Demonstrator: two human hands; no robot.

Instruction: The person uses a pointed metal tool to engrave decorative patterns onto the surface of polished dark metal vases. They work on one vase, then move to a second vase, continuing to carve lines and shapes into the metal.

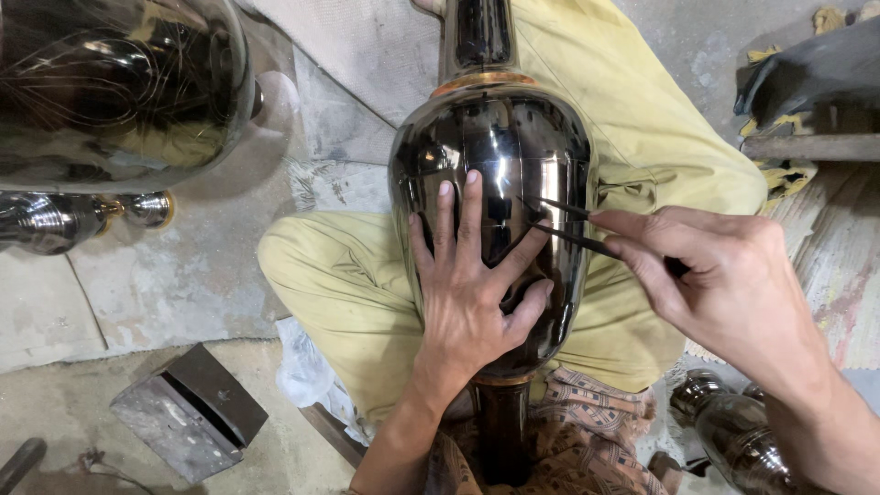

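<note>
A tall, glossy black metal vase (pixel 513 147) with a copper band at its neck lies across my lap, over yellow-green trousers. My left hand (pixel 472 284) lies flat on its belly with fingers spread. My right hand (pixel 724 275) pinches a thin dark pointed tool (pixel 573 225) with two slender prongs. The tips touch the vase's surface just right of my left fingers.
A large black vase (pixel 110 82) and a smaller polished piece (pixel 55 220) lie at the upper left on the concrete floor. A metal block (pixel 188 412) sits at lower left. Another shiny vase (pixel 733 431) rests at lower right. Dark cloth and a plank (pixel 807 92) are at upper right.
</note>
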